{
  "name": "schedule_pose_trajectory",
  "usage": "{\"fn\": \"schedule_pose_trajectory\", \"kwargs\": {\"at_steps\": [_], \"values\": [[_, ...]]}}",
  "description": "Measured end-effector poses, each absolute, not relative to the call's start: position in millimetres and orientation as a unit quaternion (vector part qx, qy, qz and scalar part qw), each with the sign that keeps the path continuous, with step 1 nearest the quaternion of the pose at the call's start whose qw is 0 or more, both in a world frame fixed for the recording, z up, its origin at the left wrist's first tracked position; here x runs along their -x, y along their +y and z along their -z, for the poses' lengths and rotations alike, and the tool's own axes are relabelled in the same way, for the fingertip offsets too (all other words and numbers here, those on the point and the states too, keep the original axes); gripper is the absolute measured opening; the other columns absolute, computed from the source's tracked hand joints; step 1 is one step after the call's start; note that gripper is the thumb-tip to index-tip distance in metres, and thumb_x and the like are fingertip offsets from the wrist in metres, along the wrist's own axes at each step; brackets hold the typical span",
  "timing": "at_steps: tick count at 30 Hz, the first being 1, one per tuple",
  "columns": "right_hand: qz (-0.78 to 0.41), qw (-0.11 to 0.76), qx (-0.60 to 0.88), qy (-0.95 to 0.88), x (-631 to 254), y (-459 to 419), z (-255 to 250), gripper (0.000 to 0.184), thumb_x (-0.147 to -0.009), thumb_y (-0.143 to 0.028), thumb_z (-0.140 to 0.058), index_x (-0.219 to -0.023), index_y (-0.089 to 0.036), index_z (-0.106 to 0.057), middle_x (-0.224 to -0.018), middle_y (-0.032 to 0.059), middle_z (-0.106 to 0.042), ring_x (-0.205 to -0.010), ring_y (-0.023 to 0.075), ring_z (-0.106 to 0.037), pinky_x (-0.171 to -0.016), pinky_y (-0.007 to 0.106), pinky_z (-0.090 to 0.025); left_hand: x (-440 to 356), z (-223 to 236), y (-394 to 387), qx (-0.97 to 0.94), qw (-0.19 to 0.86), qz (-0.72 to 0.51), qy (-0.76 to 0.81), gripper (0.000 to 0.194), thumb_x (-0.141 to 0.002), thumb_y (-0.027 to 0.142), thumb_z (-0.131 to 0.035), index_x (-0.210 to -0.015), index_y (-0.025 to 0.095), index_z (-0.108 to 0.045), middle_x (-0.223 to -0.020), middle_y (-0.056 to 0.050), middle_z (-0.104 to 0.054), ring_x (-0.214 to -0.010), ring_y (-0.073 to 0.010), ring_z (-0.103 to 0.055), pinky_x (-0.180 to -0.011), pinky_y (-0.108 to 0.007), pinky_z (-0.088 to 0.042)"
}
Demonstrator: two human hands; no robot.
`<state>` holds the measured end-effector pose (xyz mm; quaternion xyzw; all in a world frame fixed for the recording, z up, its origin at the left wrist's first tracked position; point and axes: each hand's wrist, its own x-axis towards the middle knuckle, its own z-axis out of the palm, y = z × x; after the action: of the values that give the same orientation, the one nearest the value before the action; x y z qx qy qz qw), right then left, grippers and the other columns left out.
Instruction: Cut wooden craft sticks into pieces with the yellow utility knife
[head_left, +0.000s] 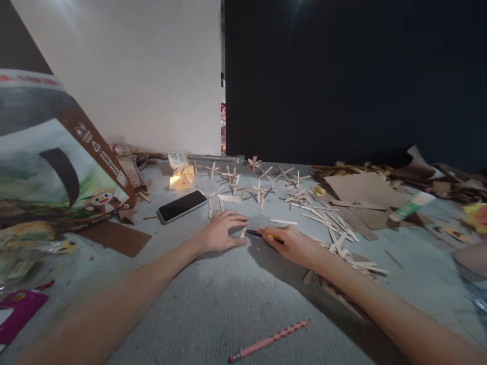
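Note:
My left hand (224,231) rests on the grey table, its thumb and fingers at the two ends of a short wooden craft stick (243,232). In my right hand (291,244) is a slim black and yellow pen-like tool (254,233), gripped close to its tip. That dark tip points at the craft stick and is beside or touching it; I cannot tell which. Beyond both hands, crossed craft sticks (266,173) stand in small joined shapes. Loose craft sticks (338,243) lie by my right forearm.
A phone (182,207) lies left of centre, near crumpled yellow paper (181,178). To the right are cardboard pieces (355,190) and a glue stick (413,206). A pink pencil (270,340) lies in front. A large printed bag (57,147) stands left. Another person's arm (472,257) shows far right.

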<state>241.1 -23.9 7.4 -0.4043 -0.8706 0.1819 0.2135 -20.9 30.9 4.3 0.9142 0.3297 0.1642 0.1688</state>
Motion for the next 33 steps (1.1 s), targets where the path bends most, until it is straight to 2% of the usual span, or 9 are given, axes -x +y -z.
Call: {"fn": "schedule_pose_trajectory", "kwargs": {"at_steps": [10,21,33], "values": [[-0.146,0.277,0.402,-0.86,-242,-32,7,0.029,-0.103,-0.029,-0.043,-0.118,-0.027,-0.067,-0.12,0.0047,-0.075,-0.097,0.0203,-0.075,-0.082,0.031,-0.059,20,-8,28,-0.91,0.18,-0.159,0.339,0.055,-0.084,0.061,-0.067,-0.128,0.027,-0.068,-0.142,-0.008,-0.062,-0.137,-0.0313,-0.047,-0.116,-0.053,-0.029],[-0.143,0.262,0.417,-0.858,-242,-31,7,0.027,-0.103,-0.033,-0.045,-0.119,-0.028,-0.066,-0.118,0.0034,-0.075,-0.093,0.0208,-0.076,-0.076,0.03,-0.059,20,-6,30,-0.911,0.184,-0.161,0.331,0.057,-0.083,0.062,-0.068,-0.128,0.027,-0.068,-0.142,-0.008,-0.061,-0.137,-0.0318,-0.047,-0.115,-0.052,-0.03],[-0.157,0.269,0.42,-0.852,-240,-30,6,0.027,-0.103,-0.033,-0.046,-0.12,-0.029,-0.066,-0.12,0.0025,-0.075,-0.099,0.0212,-0.075,-0.083,0.032,-0.06,21,-5,31,-0.913,0.176,-0.161,0.332,0.057,-0.083,0.062,-0.068,-0.128,0.028,-0.068,-0.142,-0.007,-0.062,-0.137,-0.0304,-0.048,-0.115,-0.05,-0.03]]}}
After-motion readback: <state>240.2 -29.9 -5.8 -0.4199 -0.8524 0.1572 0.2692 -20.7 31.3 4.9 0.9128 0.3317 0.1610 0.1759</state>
